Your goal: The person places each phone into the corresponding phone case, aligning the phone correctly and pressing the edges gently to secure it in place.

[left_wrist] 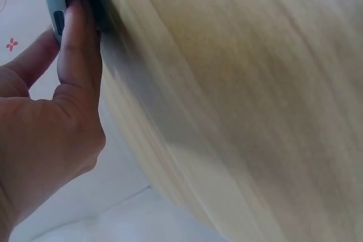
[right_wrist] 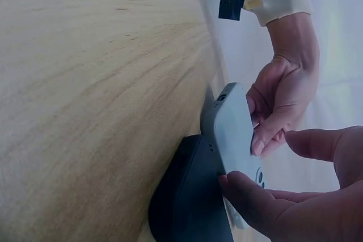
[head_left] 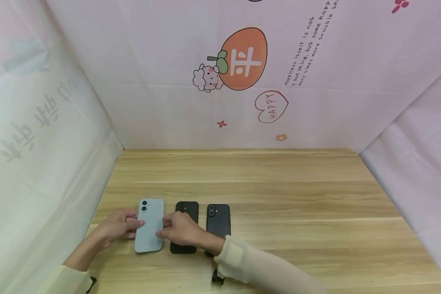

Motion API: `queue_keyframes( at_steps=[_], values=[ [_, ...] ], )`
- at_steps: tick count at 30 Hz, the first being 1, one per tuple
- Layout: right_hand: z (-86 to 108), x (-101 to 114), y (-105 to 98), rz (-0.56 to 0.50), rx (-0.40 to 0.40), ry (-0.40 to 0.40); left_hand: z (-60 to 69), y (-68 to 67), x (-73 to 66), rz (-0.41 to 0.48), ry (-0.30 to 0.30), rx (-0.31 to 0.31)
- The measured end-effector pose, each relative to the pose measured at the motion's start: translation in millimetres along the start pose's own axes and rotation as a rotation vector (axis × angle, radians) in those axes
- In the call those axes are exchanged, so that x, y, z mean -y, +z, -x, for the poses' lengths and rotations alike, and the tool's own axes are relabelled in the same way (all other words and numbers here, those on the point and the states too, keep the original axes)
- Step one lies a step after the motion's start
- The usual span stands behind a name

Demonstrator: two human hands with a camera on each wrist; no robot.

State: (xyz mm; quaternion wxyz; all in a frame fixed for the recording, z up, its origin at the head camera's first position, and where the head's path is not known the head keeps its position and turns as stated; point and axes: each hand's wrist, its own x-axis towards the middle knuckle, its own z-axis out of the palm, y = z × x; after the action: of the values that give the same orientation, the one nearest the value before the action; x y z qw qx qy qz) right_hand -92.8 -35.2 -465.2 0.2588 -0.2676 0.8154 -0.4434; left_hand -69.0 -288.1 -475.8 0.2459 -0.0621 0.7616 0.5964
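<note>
A light blue phone (head_left: 149,234) with its camera side up is near the left of the wooden table. My left hand (head_left: 118,224) holds its left edge, thumb over the back and fingers at the side. In the left wrist view, the left hand's fingers (left_wrist: 79,55) meet the phone's edge, with a dark, silver-lined part inside it. My right hand (head_left: 181,229) is at the opposite edge, fingertips against the side and thumb over the back. Under the right hand lies a black phone (head_left: 183,248), partly hidden.
A second black phone (head_left: 217,222) lies further right, partly covered by the right forearm. The wooden table (head_left: 297,204) extends to the right and behind. Printed white cloth (head_left: 161,81) walls in the back and both sides.
</note>
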Motion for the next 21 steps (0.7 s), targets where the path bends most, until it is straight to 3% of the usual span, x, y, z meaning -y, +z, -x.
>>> queue_keyframes(
  at_steps=[7,10,16,21],
  values=[
    [1.6,2,0,0.046,-0.004,0.022,-6.1,7.8,-4.5,-0.209,-0.050,-0.197],
    [2.6,3,0,0.058,0.007,0.024,-6.8,10.2,-4.8,-0.298,-0.041,-0.243],
    [10.8,2,-9,0.080,0.052,-0.006,-5.9,15.0,-4.6,-0.391,-0.011,-0.290],
    [21.9,-3,-26,0.028,0.096,-0.050,-3.9,16.7,-6.5,-0.402,-0.005,-0.312]
  ],
)
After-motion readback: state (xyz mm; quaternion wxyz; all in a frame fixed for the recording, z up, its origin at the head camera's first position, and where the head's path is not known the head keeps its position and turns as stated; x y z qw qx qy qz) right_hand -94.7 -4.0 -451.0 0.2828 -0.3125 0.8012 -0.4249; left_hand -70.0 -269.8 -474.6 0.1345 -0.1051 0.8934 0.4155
